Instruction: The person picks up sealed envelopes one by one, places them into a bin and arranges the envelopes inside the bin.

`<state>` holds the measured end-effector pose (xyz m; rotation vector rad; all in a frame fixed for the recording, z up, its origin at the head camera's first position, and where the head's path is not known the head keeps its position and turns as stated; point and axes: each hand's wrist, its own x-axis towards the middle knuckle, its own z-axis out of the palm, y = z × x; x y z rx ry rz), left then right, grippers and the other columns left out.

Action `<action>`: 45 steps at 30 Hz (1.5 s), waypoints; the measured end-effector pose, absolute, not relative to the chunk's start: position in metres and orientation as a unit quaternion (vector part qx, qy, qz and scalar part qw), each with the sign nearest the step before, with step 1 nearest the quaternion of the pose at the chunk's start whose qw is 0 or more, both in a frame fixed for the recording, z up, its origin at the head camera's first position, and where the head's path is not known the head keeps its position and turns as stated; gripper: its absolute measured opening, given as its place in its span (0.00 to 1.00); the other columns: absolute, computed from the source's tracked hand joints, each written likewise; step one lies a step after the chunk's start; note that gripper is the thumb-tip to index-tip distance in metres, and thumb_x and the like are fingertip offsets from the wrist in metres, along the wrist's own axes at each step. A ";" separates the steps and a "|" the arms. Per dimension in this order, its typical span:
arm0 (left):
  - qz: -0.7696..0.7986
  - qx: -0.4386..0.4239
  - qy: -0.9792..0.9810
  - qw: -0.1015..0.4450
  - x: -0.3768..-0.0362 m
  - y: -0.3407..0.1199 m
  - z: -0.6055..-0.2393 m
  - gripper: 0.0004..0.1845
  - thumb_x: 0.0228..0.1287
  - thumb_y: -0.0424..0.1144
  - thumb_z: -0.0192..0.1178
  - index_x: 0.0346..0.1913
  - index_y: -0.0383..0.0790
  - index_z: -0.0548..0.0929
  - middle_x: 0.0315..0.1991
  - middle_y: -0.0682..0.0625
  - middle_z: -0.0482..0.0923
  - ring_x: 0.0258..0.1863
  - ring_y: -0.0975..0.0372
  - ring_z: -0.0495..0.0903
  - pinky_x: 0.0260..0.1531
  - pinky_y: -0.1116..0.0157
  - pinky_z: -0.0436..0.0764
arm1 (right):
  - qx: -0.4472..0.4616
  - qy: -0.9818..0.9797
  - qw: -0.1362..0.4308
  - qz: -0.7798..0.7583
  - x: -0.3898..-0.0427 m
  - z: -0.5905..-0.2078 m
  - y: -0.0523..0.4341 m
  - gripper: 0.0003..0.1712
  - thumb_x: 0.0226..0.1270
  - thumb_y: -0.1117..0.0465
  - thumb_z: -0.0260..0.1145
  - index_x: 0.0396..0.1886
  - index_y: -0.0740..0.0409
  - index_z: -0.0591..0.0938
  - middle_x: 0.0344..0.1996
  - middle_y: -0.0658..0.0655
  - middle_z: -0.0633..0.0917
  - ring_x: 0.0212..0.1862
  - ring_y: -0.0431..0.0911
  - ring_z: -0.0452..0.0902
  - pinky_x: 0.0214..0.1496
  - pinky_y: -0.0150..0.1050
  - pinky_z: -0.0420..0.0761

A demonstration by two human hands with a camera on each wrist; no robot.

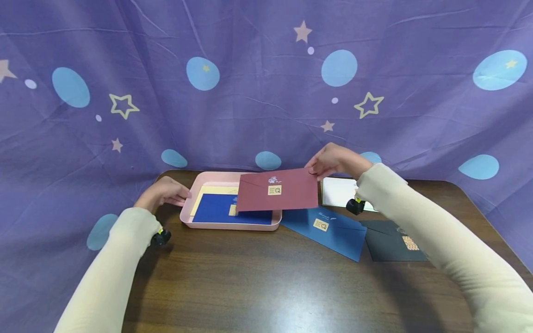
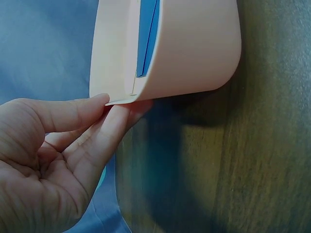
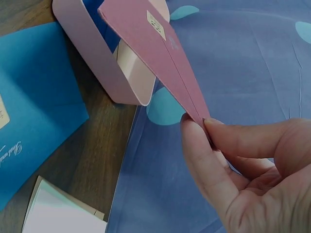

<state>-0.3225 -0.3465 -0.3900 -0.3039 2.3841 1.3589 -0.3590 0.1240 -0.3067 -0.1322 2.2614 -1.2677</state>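
My right hand (image 1: 333,159) pinches a dark red envelope (image 1: 276,199) by its far right corner, thumb on one face and fingers on the other in the right wrist view. The envelope hangs over the right part of a pink tray (image 1: 200,225), its label facing up. Inside the tray lies a dark blue envelope (image 1: 212,208) on top of a pale yellow one (image 1: 216,190). At the tray's left end my left hand (image 1: 168,190) pinches the rim (image 2: 121,101) between thumb and fingers.
Right of the tray a blue envelope (image 1: 337,236) lies slanted on the wooden table (image 1: 233,277). A dark green envelope (image 1: 385,240) is beyond it, partly behind the right sleeve. White envelopes (image 1: 337,192) lie near the back edge, before a purple curtain (image 1: 266,83).
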 end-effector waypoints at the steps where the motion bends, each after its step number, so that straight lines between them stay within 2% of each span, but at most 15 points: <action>1: 0.483 -0.109 0.848 0.189 -0.323 -0.346 -0.390 0.19 0.67 0.26 0.61 0.56 0.16 0.77 0.24 0.53 0.84 0.23 0.68 0.84 0.32 0.69 0.91 | -0.049 0.840 0.269 -0.468 -0.359 -0.306 0.122 0.17 0.70 0.75 0.62 0.57 0.74 0.81 0.26 0.53 0.88 0.27 0.41 0.84 0.37 0.34 0.91; 31: 0.462 -0.127 0.859 0.182 -0.323 -0.343 -0.387 0.19 0.67 0.28 0.62 0.56 0.16 0.78 0.22 0.54 0.83 0.22 0.68 0.83 0.31 0.68 0.91 | -0.049 0.841 0.246 -0.479 -0.354 -0.320 0.077 0.11 0.65 0.75 0.66 0.47 0.75 0.86 0.25 0.56 0.88 0.28 0.43 0.84 0.35 0.38 0.92; 45: 0.462 -0.127 0.859 0.181 -0.321 -0.342 -0.388 0.20 0.66 0.27 0.62 0.56 0.16 0.77 0.23 0.54 0.83 0.22 0.68 0.83 0.31 0.69 0.91 | -0.054 0.854 0.207 -0.475 -0.347 -0.331 0.048 0.11 0.63 0.75 0.68 0.45 0.74 0.87 0.28 0.60 0.88 0.28 0.43 0.84 0.43 0.44 0.93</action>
